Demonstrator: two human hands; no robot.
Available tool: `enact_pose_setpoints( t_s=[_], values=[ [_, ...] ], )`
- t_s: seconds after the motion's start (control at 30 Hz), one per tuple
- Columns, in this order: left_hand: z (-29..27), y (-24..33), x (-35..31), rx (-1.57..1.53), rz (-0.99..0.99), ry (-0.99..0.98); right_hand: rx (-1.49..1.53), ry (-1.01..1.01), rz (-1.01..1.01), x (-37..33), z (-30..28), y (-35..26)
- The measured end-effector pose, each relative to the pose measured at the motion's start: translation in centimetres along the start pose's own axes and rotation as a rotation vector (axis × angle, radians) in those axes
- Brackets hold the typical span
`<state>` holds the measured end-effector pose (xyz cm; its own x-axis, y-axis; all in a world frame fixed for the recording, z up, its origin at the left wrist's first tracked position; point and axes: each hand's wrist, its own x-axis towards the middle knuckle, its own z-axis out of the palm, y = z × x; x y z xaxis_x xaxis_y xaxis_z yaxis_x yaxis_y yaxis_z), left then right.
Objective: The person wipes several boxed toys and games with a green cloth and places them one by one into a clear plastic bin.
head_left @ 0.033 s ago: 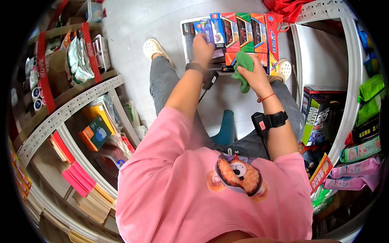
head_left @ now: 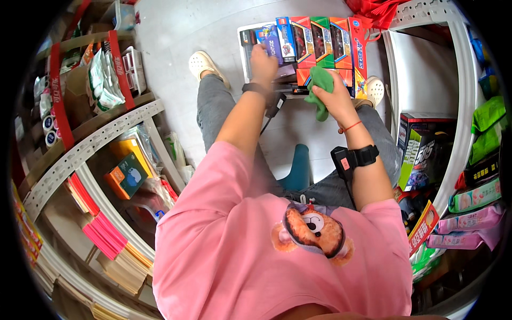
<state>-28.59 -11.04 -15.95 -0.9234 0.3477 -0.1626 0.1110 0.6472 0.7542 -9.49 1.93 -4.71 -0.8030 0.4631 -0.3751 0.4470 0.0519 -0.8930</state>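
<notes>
My left hand [head_left: 264, 66] is over the left part of a white bin [head_left: 241, 40] of toy boxes. Motion smears its fingers, so their grip is hidden from me. They are at a small purple-blue box [head_left: 272, 45], beside a narrow blue-and-white box [head_left: 286, 40]. My right hand [head_left: 337, 95] is closed around a crumpled green cloth [head_left: 321, 88] at the bin's near side. Behind the cloth stand red and green window boxes [head_left: 322, 40] in a row, with a taller red box [head_left: 358, 53] at the right end.
A teal seat-like object [head_left: 298, 165] is between my legs. White metal shelving [head_left: 90, 141] with packets and paper stands at left. More shelving [head_left: 452, 101] at right holds a black-and-green box [head_left: 421, 152] and colourful packs. Red bags [head_left: 376, 13] lie at the far right.
My left hand has shifted slightly left over the boxes. The right hand and green cloth have hardly moved.
</notes>
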Motion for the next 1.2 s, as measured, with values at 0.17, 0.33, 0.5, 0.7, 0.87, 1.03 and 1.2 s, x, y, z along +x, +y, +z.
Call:
enact_pose_setpoints(
  t_s=[0.17, 0.33, 0.5, 0.7, 0.87, 1.03, 1.2],
  values=[
    [-2.3, -2.3, -0.3, 0.193, -0.314, 0.053, 0.046, -0.027, 0.055, -0.1, 0.4, -1.4],
    [-2.6, -3.3, -2.0, 0.219, -0.485, -0.074, 0.081, -0.039, 0.113, -1.1, -0.3, -2.8],
    [-0.1, -5.7, -0.8, 0.374, -0.443, -0.149, 0.076, 0.012, 0.067, -1.5, -1.1, 0.9],
    [0.9, -7.9, -0.1, 0.235, -0.426, 0.024, 0.13, 0.023, 0.096, -1.6, -2.1, 0.5],
    [-3.4, -3.9, 0.8, 0.271, -0.412, 0.016, 0.019, 0.03, -0.011, -0.4, -1.5, 0.3],
    [-12.0, -3.3, 0.1, 0.175, -0.284, 0.041, 0.023, 0.055, -0.093, 0.7, 1.1, -2.8],
    [-20.9, 2.7, -6.7, 0.187, -0.103, -0.036, 0.034, 0.136, -0.205, 2.5, 4.0, -2.7]
  ],
)
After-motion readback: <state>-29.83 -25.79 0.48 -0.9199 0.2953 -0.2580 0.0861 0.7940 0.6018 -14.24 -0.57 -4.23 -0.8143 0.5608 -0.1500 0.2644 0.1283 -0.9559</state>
